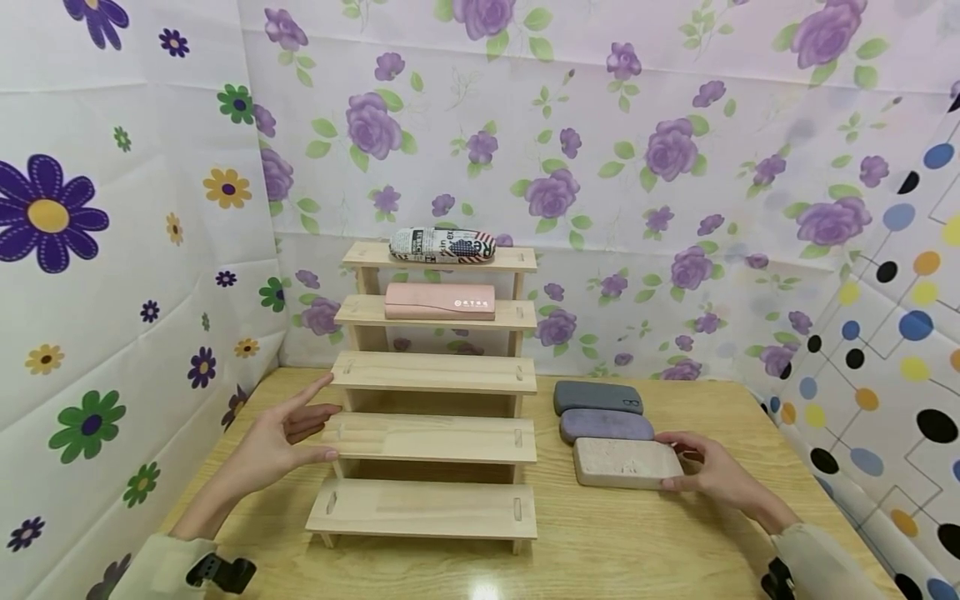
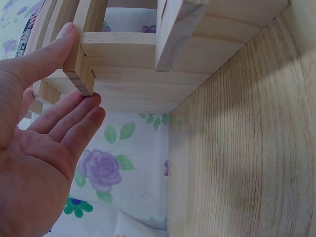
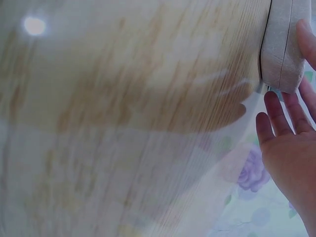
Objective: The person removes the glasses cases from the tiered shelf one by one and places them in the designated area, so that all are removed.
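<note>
A stepped wooden shelf (image 1: 433, 371) of several tiers stands on the table. My left hand (image 1: 281, 437) is at its left side, thumb and fingertips on opposite edges of a board's end (image 2: 79, 74). A newspaper-print glasses case (image 1: 442, 246) lies on the top tier, and a pink glasses case (image 1: 440, 302) on the tier below. Right of the shelf, my right hand (image 1: 712, 475) holds the right end of a beige glasses case (image 1: 626, 463) between thumb and fingers. The case lies flat on the table; in the right wrist view its end (image 3: 281, 64) shows beside the fingertips.
Behind the beige case lie a purple glasses case (image 1: 606, 425) and a dark grey-blue one (image 1: 598, 397), close together in a column. The wooden table (image 1: 600, 550) is bordered by flowered cloth (image 1: 615, 183) at the back and patterned cloth at both sides.
</note>
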A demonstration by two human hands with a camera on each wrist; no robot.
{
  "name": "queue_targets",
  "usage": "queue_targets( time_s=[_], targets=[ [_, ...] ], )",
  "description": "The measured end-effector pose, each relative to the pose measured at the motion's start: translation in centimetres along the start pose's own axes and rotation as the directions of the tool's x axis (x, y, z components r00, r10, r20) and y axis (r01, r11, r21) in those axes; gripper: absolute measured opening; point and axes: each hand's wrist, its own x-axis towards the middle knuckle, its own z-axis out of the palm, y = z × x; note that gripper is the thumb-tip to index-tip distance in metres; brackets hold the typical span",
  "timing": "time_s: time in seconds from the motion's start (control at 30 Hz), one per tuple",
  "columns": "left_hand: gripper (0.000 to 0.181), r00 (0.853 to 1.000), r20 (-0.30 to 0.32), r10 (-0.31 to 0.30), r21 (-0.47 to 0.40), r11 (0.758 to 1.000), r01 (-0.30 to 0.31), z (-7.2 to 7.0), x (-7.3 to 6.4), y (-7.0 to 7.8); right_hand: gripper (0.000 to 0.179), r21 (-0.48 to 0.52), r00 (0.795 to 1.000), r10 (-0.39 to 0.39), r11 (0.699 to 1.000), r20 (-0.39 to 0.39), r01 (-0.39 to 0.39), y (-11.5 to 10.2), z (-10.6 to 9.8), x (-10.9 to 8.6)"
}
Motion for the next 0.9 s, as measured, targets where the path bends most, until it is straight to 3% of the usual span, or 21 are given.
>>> queue_targets(
  time_s=[0.43,0.57,0.7,0.9],
  targets=[
    [0.105,1.000,-0.004,0.010,0.003,1.000,-0.010,0.1,-0.1,-0.1,0.071,-0.011,1.000,-0.009,1.000,0.005,0.009,-0.1,0.1,-0.2],
    [0.105,1.000,-0.002,0.011,0.005,1.000,-0.011,0.1,-0.1,-0.1,0.073,-0.054,0.999,-0.037,0.998,-0.015,0.036,-0.4,0.0,-0.6],
    [0.105,1.000,-0.003,0.013,0.010,1.000,-0.013,0.0,0.0,-0.1,0.071,-0.119,0.996,-0.067,0.991,-0.051,0.060,-1.5,-0.5,-1.0],
    [0.106,1.000,-0.006,0.010,0.016,1.000,-0.010,0.0,0.0,-0.1,0.064,-0.137,0.993,-0.105,0.986,-0.057,0.097,-3.8,-1.4,-0.8]
  ],
)
